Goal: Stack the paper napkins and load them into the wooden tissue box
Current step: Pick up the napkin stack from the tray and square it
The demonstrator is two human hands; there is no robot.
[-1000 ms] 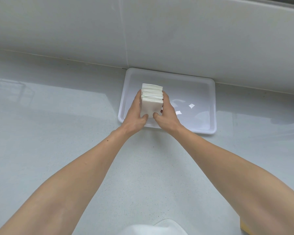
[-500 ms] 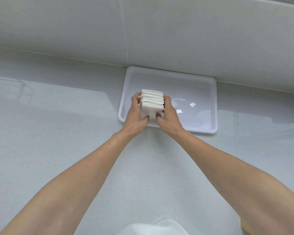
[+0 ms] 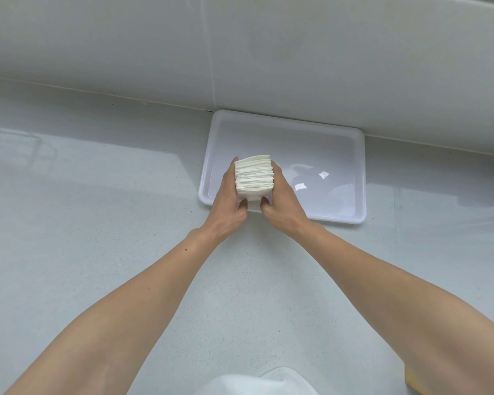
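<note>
You get soft, even daylight here, bright and low in contrast. The glossy counter (image 3: 97, 223) mirrors pale window glare at 9 and 3 o'clock, and small highlights glint inside the white tray (image 3: 360, 172). Shadows stay faint. Wide-angle bending curves the wall seam toward the edges; focus is fairly sharp.

Thick stack of white folded paper napkins (image 3: 254, 178) now squeezed more squarely than before, left hand (image 3: 228, 201) and right hand (image 3: 283, 202) thumbs drawn slightly apart beneath it

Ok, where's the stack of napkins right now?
In the head view, the napkin stack sits mid-frame, pressed between the left hand and right hand, over the near-left corner of the white plastic tray.
</note>
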